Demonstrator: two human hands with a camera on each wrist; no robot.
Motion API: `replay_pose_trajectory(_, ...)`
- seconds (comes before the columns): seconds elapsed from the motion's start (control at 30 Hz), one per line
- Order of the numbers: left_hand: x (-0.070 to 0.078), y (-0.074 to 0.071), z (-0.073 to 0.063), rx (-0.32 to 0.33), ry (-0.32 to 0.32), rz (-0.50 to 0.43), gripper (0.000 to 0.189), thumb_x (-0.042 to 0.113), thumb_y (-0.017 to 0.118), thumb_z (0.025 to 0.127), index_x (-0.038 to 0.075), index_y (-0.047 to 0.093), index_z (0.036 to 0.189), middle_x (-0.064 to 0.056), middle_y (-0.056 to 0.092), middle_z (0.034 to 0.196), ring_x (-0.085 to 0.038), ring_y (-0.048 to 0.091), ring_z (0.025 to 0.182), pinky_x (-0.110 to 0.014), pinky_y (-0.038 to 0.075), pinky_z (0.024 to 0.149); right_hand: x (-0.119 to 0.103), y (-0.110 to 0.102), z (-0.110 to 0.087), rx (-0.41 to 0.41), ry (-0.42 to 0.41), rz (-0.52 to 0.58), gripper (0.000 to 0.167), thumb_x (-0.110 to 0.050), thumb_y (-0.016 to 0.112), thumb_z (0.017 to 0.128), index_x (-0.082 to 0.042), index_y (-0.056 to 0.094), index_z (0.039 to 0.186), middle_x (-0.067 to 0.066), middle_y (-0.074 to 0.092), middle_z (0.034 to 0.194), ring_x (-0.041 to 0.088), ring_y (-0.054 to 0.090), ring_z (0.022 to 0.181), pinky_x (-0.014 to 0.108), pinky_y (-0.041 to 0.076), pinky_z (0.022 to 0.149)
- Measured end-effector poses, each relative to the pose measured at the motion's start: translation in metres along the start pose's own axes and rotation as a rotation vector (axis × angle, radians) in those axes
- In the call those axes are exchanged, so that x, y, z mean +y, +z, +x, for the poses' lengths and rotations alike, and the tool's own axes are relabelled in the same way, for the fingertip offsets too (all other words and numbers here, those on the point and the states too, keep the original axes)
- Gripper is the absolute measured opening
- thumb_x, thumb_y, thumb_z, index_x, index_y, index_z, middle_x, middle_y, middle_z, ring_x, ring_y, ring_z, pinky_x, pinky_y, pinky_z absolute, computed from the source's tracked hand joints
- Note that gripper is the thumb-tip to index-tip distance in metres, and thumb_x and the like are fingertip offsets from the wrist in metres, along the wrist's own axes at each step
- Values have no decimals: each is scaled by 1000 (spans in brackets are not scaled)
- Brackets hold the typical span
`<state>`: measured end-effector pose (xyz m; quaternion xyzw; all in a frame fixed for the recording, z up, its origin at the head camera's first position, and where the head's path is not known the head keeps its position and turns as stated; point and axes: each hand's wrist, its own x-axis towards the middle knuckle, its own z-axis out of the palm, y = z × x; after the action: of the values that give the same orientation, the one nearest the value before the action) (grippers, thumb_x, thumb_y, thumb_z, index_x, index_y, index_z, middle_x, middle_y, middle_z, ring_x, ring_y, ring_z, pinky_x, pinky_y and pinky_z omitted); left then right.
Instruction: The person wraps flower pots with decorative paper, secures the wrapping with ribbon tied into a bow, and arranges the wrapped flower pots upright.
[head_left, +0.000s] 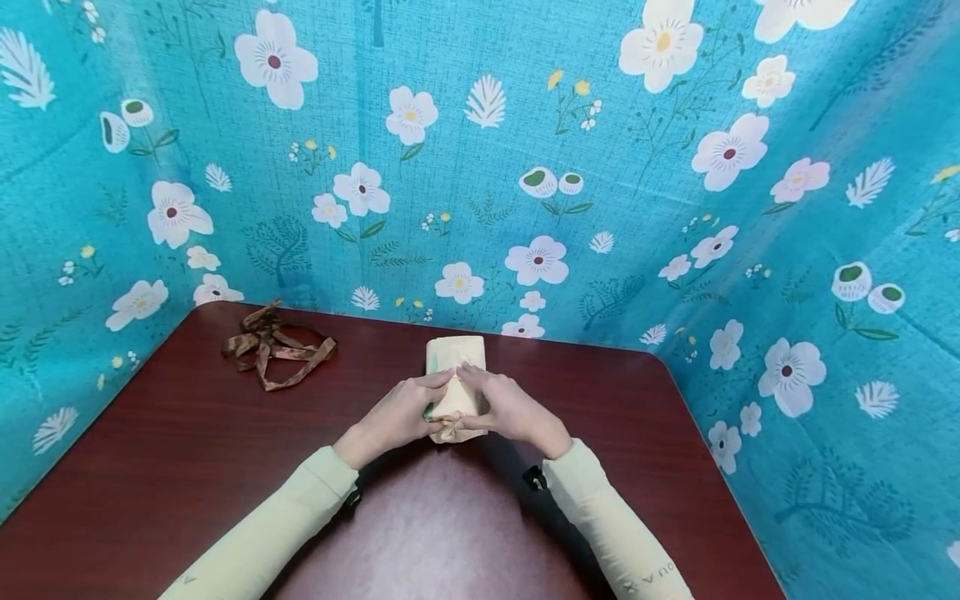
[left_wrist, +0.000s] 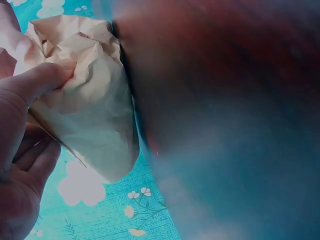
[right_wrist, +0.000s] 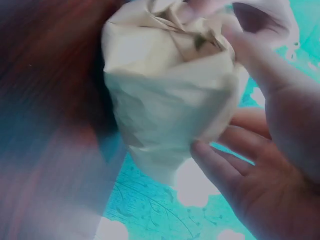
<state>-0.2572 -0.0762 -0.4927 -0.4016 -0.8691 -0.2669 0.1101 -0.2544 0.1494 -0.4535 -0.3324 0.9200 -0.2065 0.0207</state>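
A package wrapped in cream paper (head_left: 459,350) lies on the table, its long side pointing away from me. The paper at its near end is crumpled and folded in, as the package (left_wrist: 97,115) shows in the left wrist view. My left hand (head_left: 397,412) holds it from the left, thumb on the crumpled folds and fingers along the side. From the right, my right hand (head_left: 516,408) grips it with the thumb at the near end and fingers over the top and side. A small green patch peeks out by the left fingers; what is inside is hidden.
A tangled brown ribbon (head_left: 261,343) lies at the back left of the dark red wooden table (head_left: 187,467). Blue floral cloth (head_left: 465,225) hangs behind the table and along both sides.
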Motion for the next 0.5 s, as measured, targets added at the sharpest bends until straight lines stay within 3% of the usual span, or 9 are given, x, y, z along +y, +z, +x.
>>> replay_pose_trajectory(0.17,-1,-2,-2,-45,9,1,60,15,88,80,0,65,134,-16,47,155,-29,58,132,-34,56,94,-5,3,5,46,71,-79,80,-35,87,81,-2,54,146,16,52,150,29,53,137,42,53,99)
replay_pose_trajectory(0.33,-3,-15,-6,-136,39,12,63,14,88,79,0,63,136,-15,41,159,-29,56,134,-36,54,99,-12,4,8,49,77,-154,78,-37,88,80,-3,58,143,15,55,147,28,57,134,42,55,97)
replay_pose_trajectory(0.5,-5,-19,-11,-127,44,36,60,9,86,81,0,63,136,-14,45,157,-29,59,130,-36,55,96,-16,9,10,49,53,-178,75,-34,86,83,-3,56,145,15,53,149,27,49,141,40,51,103)
